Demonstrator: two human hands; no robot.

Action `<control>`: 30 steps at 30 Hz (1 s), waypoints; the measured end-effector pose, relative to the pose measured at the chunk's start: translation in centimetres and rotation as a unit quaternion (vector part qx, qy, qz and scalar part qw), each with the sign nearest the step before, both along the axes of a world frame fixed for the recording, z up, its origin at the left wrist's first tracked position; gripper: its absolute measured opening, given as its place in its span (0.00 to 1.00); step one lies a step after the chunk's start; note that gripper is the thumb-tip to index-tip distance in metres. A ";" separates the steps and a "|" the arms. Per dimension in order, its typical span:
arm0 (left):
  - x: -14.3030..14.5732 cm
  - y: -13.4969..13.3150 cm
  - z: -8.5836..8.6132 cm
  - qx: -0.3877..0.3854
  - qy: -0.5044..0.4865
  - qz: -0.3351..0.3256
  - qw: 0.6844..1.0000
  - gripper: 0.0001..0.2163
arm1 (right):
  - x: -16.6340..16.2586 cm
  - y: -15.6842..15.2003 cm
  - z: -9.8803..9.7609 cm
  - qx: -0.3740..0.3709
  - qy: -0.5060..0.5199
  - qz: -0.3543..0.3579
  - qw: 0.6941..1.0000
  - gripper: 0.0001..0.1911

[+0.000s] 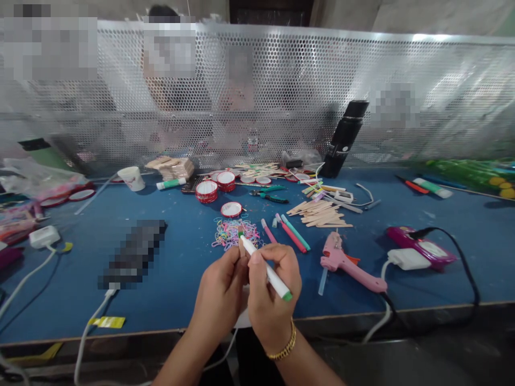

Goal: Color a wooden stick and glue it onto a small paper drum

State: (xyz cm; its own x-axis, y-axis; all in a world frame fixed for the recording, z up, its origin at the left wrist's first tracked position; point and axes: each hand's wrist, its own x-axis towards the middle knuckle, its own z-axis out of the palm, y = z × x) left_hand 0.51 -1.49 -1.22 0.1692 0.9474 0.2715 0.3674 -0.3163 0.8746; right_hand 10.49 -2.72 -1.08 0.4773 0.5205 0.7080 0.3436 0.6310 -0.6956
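Note:
My right hand (263,300) is closed around a white marker (276,281) with a green end, held like a pen. Its tip meets a small wooden craft stick (242,247) pinched in the fingers of my left hand (217,287). Green colour shows near the stick's upper end; most of the stick is hidden by my fingers. Just beyond my hands lies a loose pile of small pastel rubber bands (223,234). Pink and teal markers (293,237) rest to the right of the pile.
At right lie a pink glue gun (354,269), a purple power strip (438,257) and loose craft sticks (324,214). Red-rimmed discs (231,209), pliers (269,197) and a black bottle (346,139) are farther back. A phone (134,252) with a cable lies left. Perforated metal panelling (273,80) stands behind.

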 end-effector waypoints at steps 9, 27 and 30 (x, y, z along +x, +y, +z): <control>0.3 -0.3 0.4 0.032 0.055 0.033 0.997 0.13 | 0.0 -0.1 0.2 0.010 0.003 -0.023 1.000 0.03; 0.8 1.1 2.7 -0.007 -0.013 -0.052 0.999 0.10 | -0.2 -0.1 0.5 0.024 0.021 0.063 0.998 0.09; 0.9 2.0 3.1 -0.036 -0.057 -0.079 0.995 0.09 | 0.4 0.0 0.6 0.027 -0.007 0.074 0.997 0.13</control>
State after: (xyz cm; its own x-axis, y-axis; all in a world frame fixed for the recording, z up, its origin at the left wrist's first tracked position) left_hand 1.40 0.51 1.85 0.2901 0.9292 0.2290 0.2153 -0.2965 0.9304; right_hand 10.93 -2.75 -0.46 0.3878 0.5446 0.7437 0.2541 0.7124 -0.6542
